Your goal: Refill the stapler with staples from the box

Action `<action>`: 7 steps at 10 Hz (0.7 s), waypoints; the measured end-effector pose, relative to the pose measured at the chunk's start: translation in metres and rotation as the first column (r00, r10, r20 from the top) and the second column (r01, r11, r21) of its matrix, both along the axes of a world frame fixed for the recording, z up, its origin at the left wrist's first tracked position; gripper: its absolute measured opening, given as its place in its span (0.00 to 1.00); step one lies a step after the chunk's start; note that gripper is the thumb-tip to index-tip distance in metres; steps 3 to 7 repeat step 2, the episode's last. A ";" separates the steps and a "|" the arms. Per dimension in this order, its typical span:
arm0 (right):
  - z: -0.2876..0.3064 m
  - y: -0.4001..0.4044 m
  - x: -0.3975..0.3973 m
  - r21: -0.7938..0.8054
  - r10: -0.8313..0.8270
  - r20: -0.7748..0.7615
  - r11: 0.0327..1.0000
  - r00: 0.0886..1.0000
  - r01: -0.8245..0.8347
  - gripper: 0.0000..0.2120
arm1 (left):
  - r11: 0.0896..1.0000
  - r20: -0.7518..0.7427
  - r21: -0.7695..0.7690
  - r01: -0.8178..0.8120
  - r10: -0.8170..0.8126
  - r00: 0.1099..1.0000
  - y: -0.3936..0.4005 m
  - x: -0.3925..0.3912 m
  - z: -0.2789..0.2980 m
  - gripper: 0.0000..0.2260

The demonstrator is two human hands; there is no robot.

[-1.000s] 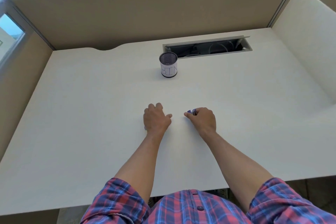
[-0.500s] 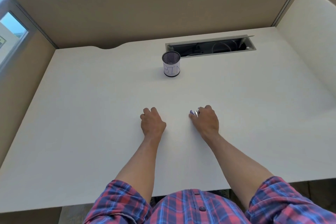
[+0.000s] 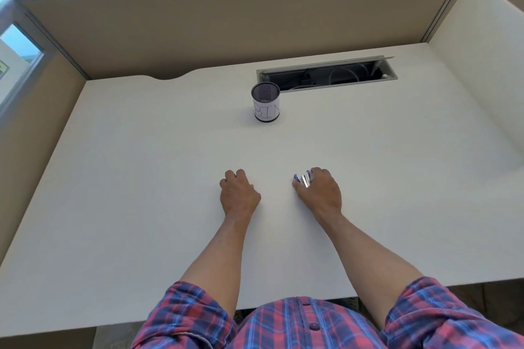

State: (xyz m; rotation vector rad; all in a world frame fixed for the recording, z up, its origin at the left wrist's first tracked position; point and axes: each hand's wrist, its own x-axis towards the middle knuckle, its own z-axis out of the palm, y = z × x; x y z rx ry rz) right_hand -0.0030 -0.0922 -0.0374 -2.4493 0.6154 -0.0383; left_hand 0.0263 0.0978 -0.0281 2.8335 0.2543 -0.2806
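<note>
My right hand (image 3: 320, 193) rests on the white desk (image 3: 141, 178) and is closed around a small purple and silver stapler (image 3: 302, 178); only its front end shows past my fingers. My left hand (image 3: 238, 193) lies a short way to the left, fingers curled into a loose fist, and whether it holds anything is hidden. No staple box shows in the view.
A black mesh cup (image 3: 265, 102) with a paper label reading "BIN" stands farther back, centre. Behind it is an open cable slot (image 3: 326, 76) in the desk. Tan partition walls (image 3: 226, 25) close off the back and left; a white curved panel (image 3: 476, 71) stands at the right.
My two hands have drawn a little apart. The left thumb has tucked in. More of the stapler's silver front now shows beyond my right fingers.
</note>
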 end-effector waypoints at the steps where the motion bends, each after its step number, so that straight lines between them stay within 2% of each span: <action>1: -0.004 0.000 -0.001 0.005 -0.020 0.039 1.000 0.999 0.020 0.22 | 1.000 0.073 -0.013 0.019 -0.018 0.997 0.002 -0.002 -0.006 0.19; 2: -0.008 -0.007 -0.001 -0.092 -0.033 0.188 0.994 0.982 0.051 0.22 | 0.995 0.177 -0.047 0.084 -0.074 0.981 0.006 -0.004 -0.009 0.23; 7: -0.008 -0.007 -0.001 -0.092 -0.033 0.188 0.994 0.982 0.051 0.22 | 0.995 0.177 -0.047 0.084 -0.074 0.981 0.006 -0.004 -0.009 0.23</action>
